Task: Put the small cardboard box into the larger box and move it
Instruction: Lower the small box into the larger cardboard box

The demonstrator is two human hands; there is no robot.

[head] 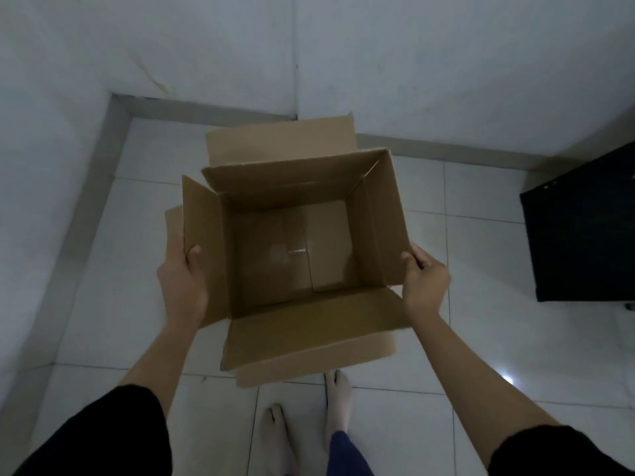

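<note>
Left hand: clenched on the left flap of the larger box; my thumb lies on the flap's inner face, my other fingers are hidden behind it.
Right hand: grasping the right wall of the larger box at its top edge; my curled fingers hook over the rim, and the palm presses the outer face.
Larger box: held between my two hands, mouth open and facing up at me; whether its base touches the floor I cannot tell.
Box flaps: the far flap stands up beyond my fingers; the near flap folds out toward me, below both wrists; the left flap is the one pinched in my left hand.
Box interior: a taped bottom seam runs down the middle between my hands; a paler rectangular patch lies to the right of the seam, nearer my right fingers.
Small cardboard box: I cannot tell whether that pale patch is it or just a bottom flap.
Floor tiles: white, spread under the box and outward of both hands.
Black cabinet: stands well apart, outward of my right hand.
Feet: bare, below the near flap, toward me from both hands.
Sleeves: dark, ending above both forearms.
</note>
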